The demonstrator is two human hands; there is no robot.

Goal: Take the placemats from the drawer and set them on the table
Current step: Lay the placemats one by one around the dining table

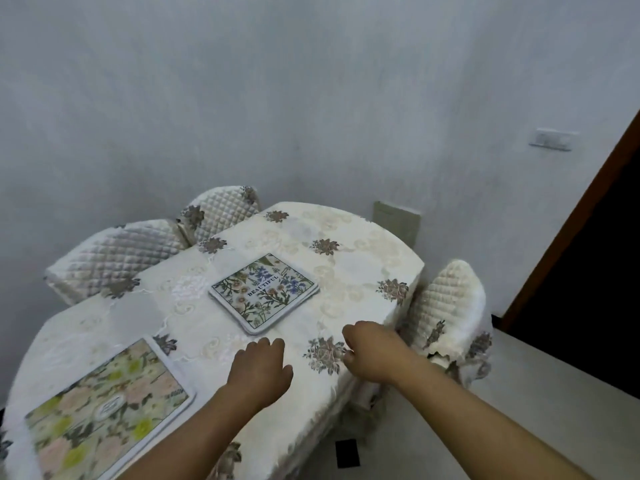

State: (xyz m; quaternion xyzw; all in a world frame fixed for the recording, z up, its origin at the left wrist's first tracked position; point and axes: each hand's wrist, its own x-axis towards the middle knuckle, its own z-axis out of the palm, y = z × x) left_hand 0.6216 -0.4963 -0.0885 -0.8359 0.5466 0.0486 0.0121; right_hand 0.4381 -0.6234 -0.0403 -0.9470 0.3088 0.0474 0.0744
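Observation:
A small stack of floral placemats (265, 292), the top one printed "BEAUTIFUL", lies on the table (360, 271) near its middle. One larger placemat (107, 410) with pale pink and green flowers lies flat at the near left. My left hand (259, 368) hovers just short of the stack with its fingers curled under and nothing in it. My right hand (372, 351) is over the table's near right edge, fingers curled, holding nothing that I can see. The drawer is out of view.
An embroidered cream cloth covers the table. Chairs with quilted covers stand at the back left (114, 254), the far end (221, 213) and the right side (450, 306). A white wall is behind, a dark doorway (588, 271) at right, pale floor below.

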